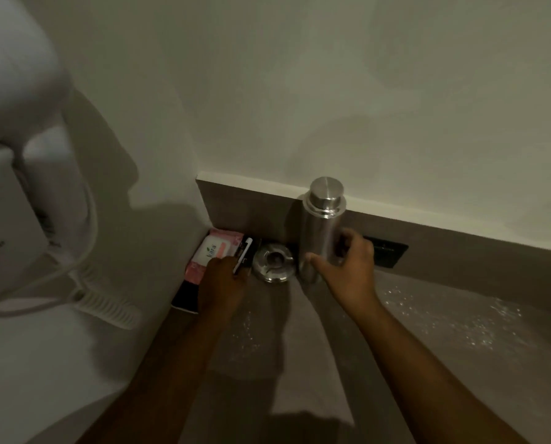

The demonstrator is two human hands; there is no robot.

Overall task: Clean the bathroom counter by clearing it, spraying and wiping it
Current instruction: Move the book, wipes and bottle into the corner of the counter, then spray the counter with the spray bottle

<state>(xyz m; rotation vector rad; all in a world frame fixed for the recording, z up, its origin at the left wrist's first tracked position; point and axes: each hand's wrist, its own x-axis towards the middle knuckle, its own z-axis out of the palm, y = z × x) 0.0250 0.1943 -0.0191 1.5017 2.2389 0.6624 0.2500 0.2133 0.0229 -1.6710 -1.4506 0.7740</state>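
A grey-brown bathroom counter (287, 363) fills the lower middle of the view, seen from above, running into a corner where two pale walls meet. Fine droplets or specks glisten on its surface (460, 318), mostly to the right and a few near the centre.

In the corner several things stand close together. A tall steel bottle (322, 229) with a round cap stands upright against the low backsplash (242, 209). The right hand (348, 267) wraps around its lower half, thumb in front and fingers curled behind, gripping it. Just left of the bottle sits a round steel ashtray (272, 262) with a dished centre. Left of that, a slim black-and-white object (243, 254), too small to identify, is pinched in the fingers of the left hand (223, 283), which is curled around its lower end. Beside it, tight against the left wall, lies a pink and white pack of wipes (213, 249), and a dark flat item (186, 296) lies partly under the left hand, its nature unclear.

Behind the right hand, a dark rectangular plate (388, 251) is set into the backsplash. On the left wall hangs a white hair dryer (15, 155) in its holder, blurred, with a coiled white cord (107, 304) looping below it.
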